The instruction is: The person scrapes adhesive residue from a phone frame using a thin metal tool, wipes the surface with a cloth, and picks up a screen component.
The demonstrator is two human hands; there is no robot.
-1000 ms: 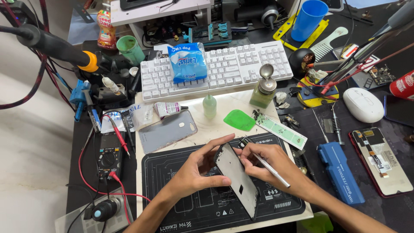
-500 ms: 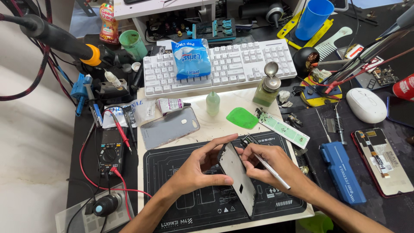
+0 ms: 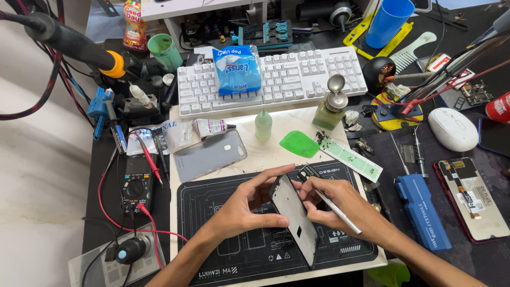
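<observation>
My left hand [image 3: 245, 204] grips the upper end of a bare phone frame [image 3: 296, 218], a dark-rimmed grey plate held tilted on edge above the black work mat [image 3: 212, 250]. My right hand [image 3: 340, 207] holds a thin silver tool [image 3: 336, 211], like tweezers or a pick, and its fingertips rest on the frame's top right corner. Both hands meet over the middle of the mat.
Beyond the mat lie a grey phone back cover [image 3: 210, 155], a green plastic pick [image 3: 298, 143], two small bottles, a pump bottle [image 3: 332, 106] and a white keyboard [image 3: 276, 79]. A multimeter [image 3: 137, 183] with red leads sits left. A blue case [image 3: 422, 218], an opened phone [image 3: 473, 196] and a white mouse [image 3: 452, 128] lie right.
The hands and the frame have stayed almost as they were; the view has shifted slightly, and the frame sits a little lower and more to the right in it.
</observation>
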